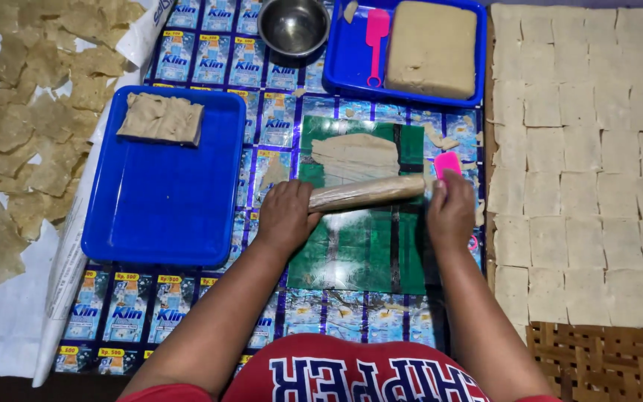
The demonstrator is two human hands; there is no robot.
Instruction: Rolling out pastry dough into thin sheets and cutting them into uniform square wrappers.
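Observation:
My left hand [286, 216] grips the left end of a rolling pin [366, 193] wrapped in clear plastic. My right hand [451, 211] is at the pin's right end, fingers closed on it. The pin lies across a green plastic sheet [359, 246]. Just beyond the pin, a thin sheet of pale dough [355, 154] lies flattened on the green sheet. A pink scraper [447, 162] lies beside my right hand.
A blue tray [161, 216] at left holds a slab of dough [161, 119]. Another blue tray [351, 59] at the back holds a large dough block [432, 48] and a pink scraper [376, 37]. A metal bowl [293, 24] stands nearby. Cut dough squares [589, 149] cover a woven mat at right; dried pieces [24, 126] lie left.

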